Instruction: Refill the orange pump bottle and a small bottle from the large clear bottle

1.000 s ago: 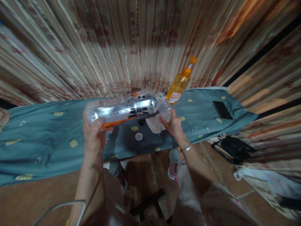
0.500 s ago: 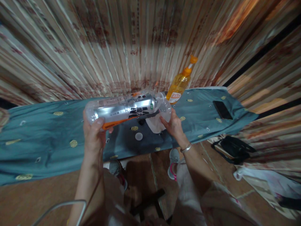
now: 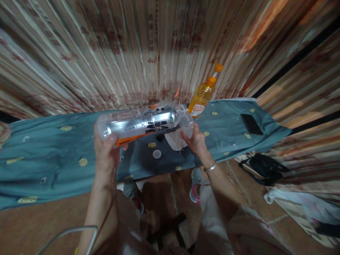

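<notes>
In the middle of the frame the person's left hand is wrapped around the base end of a large clear plastic bottle, held tipped on its side so that its neck points toward the right. The right hand is closed around a small clear cup that sits just under the bottle's mouth, the two touching or all but touching. Whether liquid is running out cannot be told; the bottle looks nearly drained and the cup's fill level is not clear, so the pouring seems well along, with the bottle not yet set down. A small white round cap lies loose on the blue patterned cloth below the bottle, so the bottle is already open and not yet recapped. Toward the upper right an orange bottle stands upright at the back of the cloth, and a dark phone lies flat further right, well apart from both hands
</notes>
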